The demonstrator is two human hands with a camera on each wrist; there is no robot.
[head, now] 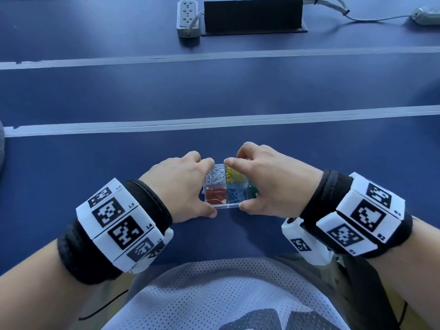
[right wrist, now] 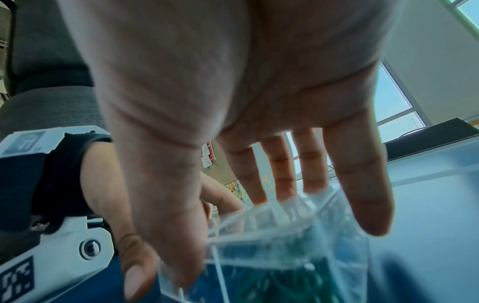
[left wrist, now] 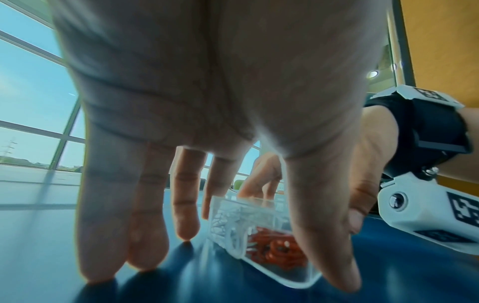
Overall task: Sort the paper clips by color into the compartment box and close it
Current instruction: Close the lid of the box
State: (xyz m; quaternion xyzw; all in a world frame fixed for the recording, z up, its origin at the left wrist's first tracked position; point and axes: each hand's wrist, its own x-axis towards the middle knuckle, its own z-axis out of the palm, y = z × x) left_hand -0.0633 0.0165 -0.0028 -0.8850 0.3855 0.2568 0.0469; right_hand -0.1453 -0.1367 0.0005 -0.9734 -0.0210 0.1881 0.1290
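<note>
A small clear compartment box (head: pixel 232 206) sits on the blue table close to my body. It holds white clips (head: pixel 215 178), yellow clips (head: pixel 234 175), red clips (head: pixel 215 195), blue clips (head: pixel 235 194) and green clips (head: pixel 252 191), each colour in its own cell. My left hand (head: pixel 190 184) pinches the box's left end, index finger on the far edge and thumb (left wrist: pixel 324 246) on the near corner. My right hand (head: pixel 266 186) grips the right end the same way, its fingers (right wrist: pixel 279 184) resting on the clear top. Whether the lid is latched I cannot tell.
A grey power strip (head: pixel 188 17) and a black upright panel (head: pixel 253 16) stand at the far edge, with a cable (head: pixel 369 19) running to a white device (head: pixel 426 16). Two pale stripes (head: pixel 214 123) cross the table (head: pixel 142 91).
</note>
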